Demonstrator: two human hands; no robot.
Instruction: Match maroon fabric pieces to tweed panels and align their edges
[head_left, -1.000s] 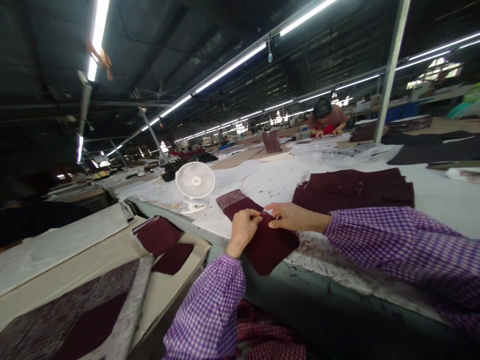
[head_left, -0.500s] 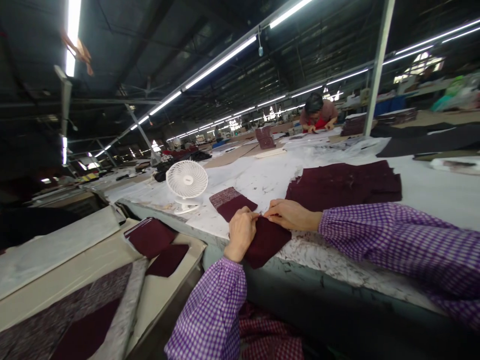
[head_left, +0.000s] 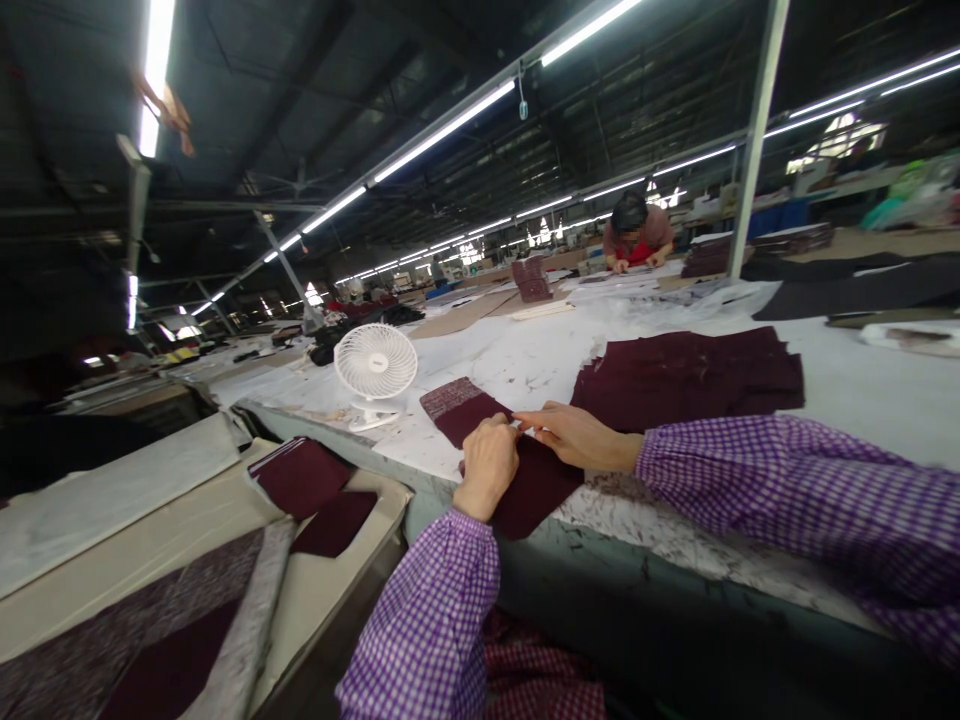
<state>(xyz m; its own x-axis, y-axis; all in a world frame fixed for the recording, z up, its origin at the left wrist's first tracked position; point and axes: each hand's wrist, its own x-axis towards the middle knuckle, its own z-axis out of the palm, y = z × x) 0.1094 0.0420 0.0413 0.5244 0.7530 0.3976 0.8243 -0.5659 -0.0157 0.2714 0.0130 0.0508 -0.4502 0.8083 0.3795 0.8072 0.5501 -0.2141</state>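
Both hands meet over a dark maroon fabric piece [head_left: 536, 490] at the front edge of the white-covered table [head_left: 495, 350]; one corner of the fabric hangs over the edge. My left hand [head_left: 489, 458] is closed on the fabric, its fingers curled at the upper edge. From the right comes my right hand [head_left: 574, 434], its thumb and index finger pinched together close to the left fingertips. Whatever small part lies between the fingertips is too small to make out. Just beyond lies another maroon piece with a speckled band [head_left: 459, 405], partly covered by my left hand.
A white fan [head_left: 376, 365] stands left of the hands. Larger maroon fabric [head_left: 690, 375] lies to the right. A lower surface at left [head_left: 90, 580] bears stacked maroon pieces [head_left: 304, 475]. Across the table a person [head_left: 637, 235] bends over work, near a metal post [head_left: 757, 150].
My right hand has shifted slightly left, its fingers now overlapping the left fingertips. My left hand has turned a little and stays on the fabric.
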